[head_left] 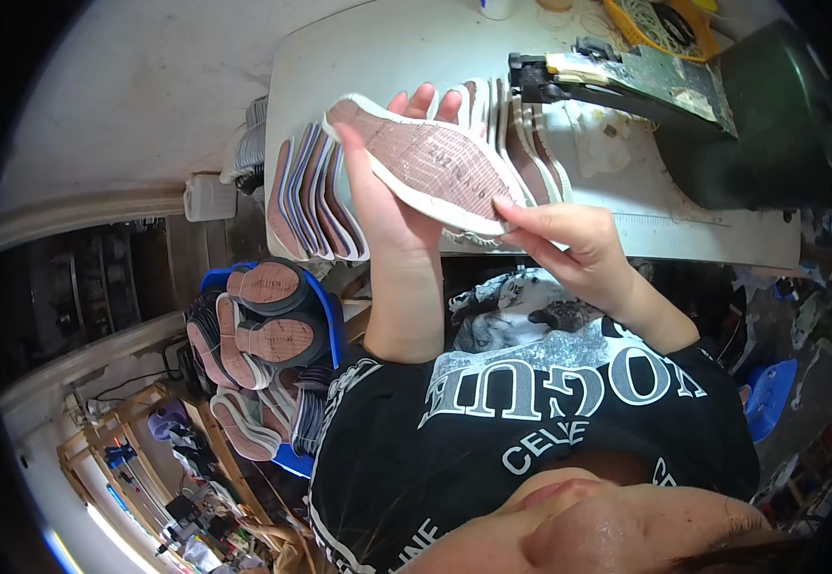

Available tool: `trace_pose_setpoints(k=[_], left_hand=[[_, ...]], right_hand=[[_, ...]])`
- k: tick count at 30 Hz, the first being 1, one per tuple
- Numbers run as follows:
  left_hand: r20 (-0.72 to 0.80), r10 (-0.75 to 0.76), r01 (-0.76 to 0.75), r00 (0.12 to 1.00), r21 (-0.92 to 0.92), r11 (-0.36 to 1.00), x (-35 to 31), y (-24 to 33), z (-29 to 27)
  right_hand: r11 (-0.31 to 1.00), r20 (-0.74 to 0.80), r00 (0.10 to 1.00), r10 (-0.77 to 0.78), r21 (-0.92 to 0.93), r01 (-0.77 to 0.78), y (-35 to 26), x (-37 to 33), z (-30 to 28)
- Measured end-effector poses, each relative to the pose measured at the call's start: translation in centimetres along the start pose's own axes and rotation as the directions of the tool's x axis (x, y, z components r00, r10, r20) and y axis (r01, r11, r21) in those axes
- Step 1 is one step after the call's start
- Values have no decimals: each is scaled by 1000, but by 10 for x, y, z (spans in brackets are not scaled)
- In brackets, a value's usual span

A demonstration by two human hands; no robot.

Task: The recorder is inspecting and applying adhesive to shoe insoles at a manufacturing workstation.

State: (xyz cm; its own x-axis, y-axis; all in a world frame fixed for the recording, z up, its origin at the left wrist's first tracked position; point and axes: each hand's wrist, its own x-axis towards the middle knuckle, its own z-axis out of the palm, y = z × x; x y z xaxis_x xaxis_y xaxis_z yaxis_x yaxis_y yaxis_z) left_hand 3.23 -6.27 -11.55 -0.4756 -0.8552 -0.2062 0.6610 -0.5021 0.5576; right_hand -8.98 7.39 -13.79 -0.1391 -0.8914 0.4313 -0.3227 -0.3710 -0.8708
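A shoe insole (435,158) with a pinkish-brown face, dark printed marks and a white rim is held up at a slant above the table's front edge. My left hand (392,196) grips it from beneath, thumb over the near-left edge and fingertips showing beyond the far edge. At its right end, my right hand (574,244) pinches the rim between thumb and fingers. Behind the held piece, a row of similar insoles (521,134) stands on edge, partly hidden. Left of my left hand, another row of insoles (315,196) leans together, some edged in blue.
A dark green sewing machine (760,115) reaches over the white table (358,57) from the right. A yellow basket (708,43) sits behind it. To my left, a blue basket (334,311) holds several piled insoles. A white jug (210,198) stands beside the table's left end.
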Motion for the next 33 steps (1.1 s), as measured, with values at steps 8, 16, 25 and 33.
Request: trace_pose_setpoints(k=[8,16,25,33], left_hand=[[474,-301,284,828,109,953,-3,18,-25],[542,-573,343,615,470,813,-9,4,-21],[497,-665,486,557,455,746,-13,-5,-12],[457,-635,275,623,632,724,-9,6,-7]], right_hand=[[890,-63,971,232,415,-186,-5,1,-29],[817,-81,958,275,545,-189,-20,32,-19],[915,-110,974,197,378,-142,-19,28,-24],[797,-139,950,280,586,-149,-20,27,-19]])
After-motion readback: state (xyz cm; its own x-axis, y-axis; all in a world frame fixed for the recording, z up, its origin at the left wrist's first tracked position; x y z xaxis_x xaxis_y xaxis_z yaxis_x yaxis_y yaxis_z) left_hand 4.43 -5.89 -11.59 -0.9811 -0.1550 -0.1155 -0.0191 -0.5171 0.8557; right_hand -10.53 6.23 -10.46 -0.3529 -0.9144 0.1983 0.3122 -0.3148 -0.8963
